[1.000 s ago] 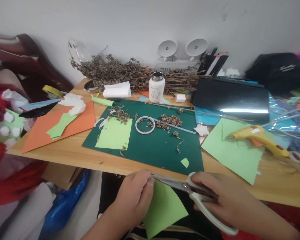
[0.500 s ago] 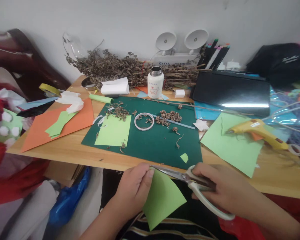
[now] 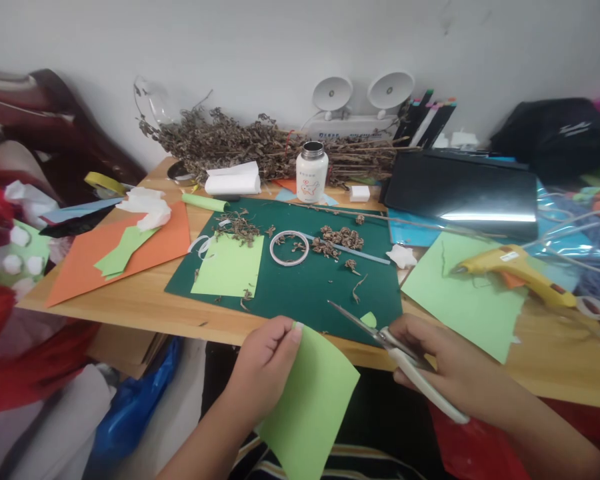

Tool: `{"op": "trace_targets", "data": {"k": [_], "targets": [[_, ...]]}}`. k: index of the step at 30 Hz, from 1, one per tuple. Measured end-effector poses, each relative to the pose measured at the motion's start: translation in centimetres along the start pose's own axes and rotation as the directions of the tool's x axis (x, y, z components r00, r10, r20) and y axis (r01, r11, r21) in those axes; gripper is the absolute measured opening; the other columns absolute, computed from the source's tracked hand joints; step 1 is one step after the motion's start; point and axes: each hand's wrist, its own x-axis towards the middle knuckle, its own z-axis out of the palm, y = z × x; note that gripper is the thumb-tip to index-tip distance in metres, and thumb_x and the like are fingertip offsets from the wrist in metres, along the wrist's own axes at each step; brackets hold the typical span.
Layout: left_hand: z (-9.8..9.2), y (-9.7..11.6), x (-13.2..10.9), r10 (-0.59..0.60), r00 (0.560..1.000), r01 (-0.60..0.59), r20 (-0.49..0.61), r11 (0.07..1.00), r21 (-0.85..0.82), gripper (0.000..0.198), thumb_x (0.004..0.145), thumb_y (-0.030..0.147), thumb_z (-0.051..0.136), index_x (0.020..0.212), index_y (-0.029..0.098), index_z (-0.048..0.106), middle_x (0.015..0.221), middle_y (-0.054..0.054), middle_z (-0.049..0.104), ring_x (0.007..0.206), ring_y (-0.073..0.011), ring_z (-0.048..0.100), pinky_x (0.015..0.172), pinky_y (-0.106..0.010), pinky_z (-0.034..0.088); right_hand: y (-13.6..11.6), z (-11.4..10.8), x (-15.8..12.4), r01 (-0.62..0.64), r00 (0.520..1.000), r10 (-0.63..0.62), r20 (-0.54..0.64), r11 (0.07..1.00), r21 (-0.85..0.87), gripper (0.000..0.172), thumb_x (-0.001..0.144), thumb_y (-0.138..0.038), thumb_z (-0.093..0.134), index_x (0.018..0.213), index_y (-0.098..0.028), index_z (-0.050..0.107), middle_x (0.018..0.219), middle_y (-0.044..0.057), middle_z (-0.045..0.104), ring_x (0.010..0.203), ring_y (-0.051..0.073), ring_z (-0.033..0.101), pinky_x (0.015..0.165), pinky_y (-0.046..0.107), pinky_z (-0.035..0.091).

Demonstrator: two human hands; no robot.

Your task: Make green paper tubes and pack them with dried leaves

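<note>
at lower centre, the left hand (image 3: 265, 363) pinches green paper (image 3: 314, 400). at lower right, the right hand (image 3: 443, 353) grips scissors (image 3: 405, 367), apart from that sheet.

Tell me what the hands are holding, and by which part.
Left hand: a flat, light-green paper sheet, pinched near its upper corner. Right hand: long-bladed metal scissors with white handles, held by those handles.

Free passage over front middle of green mat (image 3: 295, 292); obstacles: scissors (image 3: 389, 339) at right, tape ring (image 3: 290, 264) beyond.
</note>
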Motion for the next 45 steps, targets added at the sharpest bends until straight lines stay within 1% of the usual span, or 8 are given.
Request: {"op": "trace_targets", "data": {"k": [4,10,14,20,26,32,40,45], "targets": [[0.0,-0.1,0.2,0.021,0.999,-0.023,0.044,0.999,0.037,0.03,0.082,0.034,0.034,0.056,0.019,0.031,0.054,0.005,0.031,0.051,-0.0094,0.034,0.049,-0.021,0.028,-0.9,0.0,0.0,-0.033,0.999,0.034,0.03,0.999,-0.038,0.014,0.07,-0.031,0.054,0.08,-0.022,0.049,0.071,-0.002,0.06,0.062,0.014,0.055,0.053,0.022,0.04],[0.0,-0.2,0.1,0.071,0.994,-0.078,0.085,0.993,0.083,0.027,0.082,0.029,0.033,0.057,0.019,0.033,0.053,0.004,0.034,0.052,-0.0097,0.037,0.049,-0.02,0.028,-1.8,-0.6,0.0,0.042,0.989,-0.03,0.148,0.996,-0.078,0.013,0.076,-0.028,0.049,0.087,-0.023,0.051,0.082,0.001,0.063,0.07,0.015,0.057,0.06,0.024,0.042],[0.0,-0.4,0.0,0.115,0.989,-0.125,0.095,0.986,0.108,0.025,0.081,0.026,0.033,0.059,0.018,0.042,0.054,0.003,0.04,0.053,-0.0102,0.04,0.05,-0.02,0.031,-1.7,-0.6,0.1,0.08,0.988,-0.07,0.14,0.995,-0.06,0.012,0.076,-0.026,0.049,0.087,-0.023,0.053,0.08,0.002,0.064,0.071,0.016,0.058,0.061,0.025,0.042],[0.0,-0.4,-0.1,0.184,0.979,-0.196,0.092,0.97,0.141,0.026,0.082,0.026,0.033,0.059,0.018,0.041,0.053,0.004,0.041,0.05,-0.0092,0.041,0.048,-0.02,0.03,-1.2,-0.3,0.0,0.08,0.989,-0.071,0.13,0.995,-0.066,0.013,0.076,-0.026,0.05,0.087,-0.024,0.055,0.081,0.0,0.064,0.071,0.016,0.058,0.061,0.024,0.042],[0.0,-0.7,-0.3,0.238,0.966,-0.256,0.102,0.938,0.234,0.028,0.083,0.026,0.033,0.057,0.018,0.038,0.05,0.005,0.037,0.047,-0.0087,0.038,0.046,-0.02,0.028,-0.7,-0.5,-0.1,0.095,0.988,-0.085,0.129,0.993,-0.077,0.014,0.076,-0.026,0.05,0.088,-0.024,0.056,0.08,0.001,0.064,0.07,0.016,0.058,0.061,0.024,0.042],[-0.1,-0.5,-0.4,0.248,0.963,-0.266,0.101,0.935,0.235,0.028,0.083,0.025,0.032,0.056,0.018,0.038,0.051,0.004,0.037,0.047,-0.0084,0.039,0.046,-0.02,0.028,-1.6,-0.8,-0.3,0.078,0.989,-0.062,0.137,0.99,-0.117,0.014,0.075,-0.022,0.049,0.087,-0.024,0.056,0.081,0.001,0.064,0.073,0.017,0.057,0.063,0.026,0.042],[-0.1,-0.4,-0.7,0.256,0.96,-0.276,0.112,0.93,0.242,0.029,0.084,0.026,0.032,0.058,0.018,0.042,0.052,0.003,0.041,0.049,-0.0091,0.041,0.047,-0.02,0.03,-1.4,-0.6,-0.4,0.103,0.99,-0.091,0.11,0.989,-0.109,0.015,0.073,-0.021,0.052,0.086,-0.023,0.056,0.08,0.002,0.064,0.072,0.017,0.057,0.061,0.025,0.042],[-0.1,-0.3,-0.8,0.277,0.954,-0.296,0.111,0.923,0.247,0.029,0.084,0.024,0.033,0.057,0.018,0.039,0.051,0.004,0.039,0.048,-0.0083,0.04,0.046,-0.019,0.029,-1.6,-0.8,-0.5,0.091,0.988,-0.075,0.135,0.989,-0.12,0.014,0.073,-0.021,0.052,0.087,-0.024,0.056,0.08,0.0,0.064,0.071,0.016,0.058,0.061,0.024,0.041]]}}
